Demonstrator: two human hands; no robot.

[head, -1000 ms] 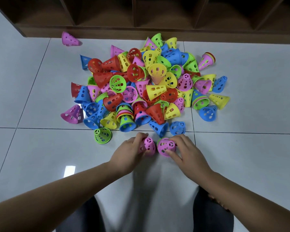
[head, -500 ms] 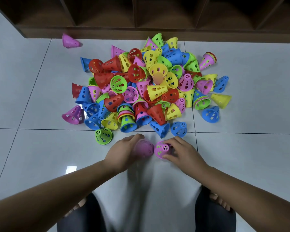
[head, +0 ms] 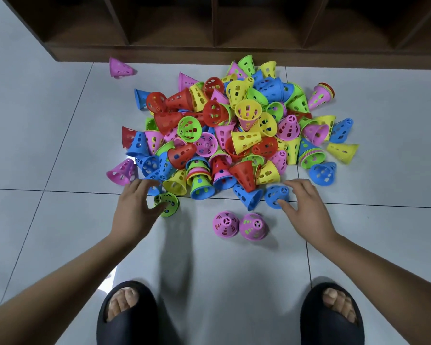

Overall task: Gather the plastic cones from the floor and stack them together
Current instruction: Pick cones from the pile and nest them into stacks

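Note:
A big heap of perforated plastic cones (head: pixel 237 135) in red, yellow, green, blue and pink lies on the tiled floor. Two pink cones stand upright side by side in front of the heap, one (head: pixel 225 224) on the left and one (head: pixel 253 226) on the right showing green through its holes. My left hand (head: pixel 137 207) hovers with spread fingers at a green cone (head: pixel 168 204) lying on its side, thumb touching it. My right hand (head: pixel 305 207) reaches with spread fingers to a blue cone (head: pixel 275 195) on its side. Neither hand holds anything.
A dark wooden shelf unit (head: pixel 209 26) runs along the back. A lone pink cone (head: pixel 120 67) lies near its left end. My two feet in black slippers, left (head: pixel 126 312) and right (head: pixel 332 314), stand at the bottom of the view.
Both hands let go of the two pink cones, which now stand on the floor. The left hand moved left to the green cone, the right hand moved right to a blue one.

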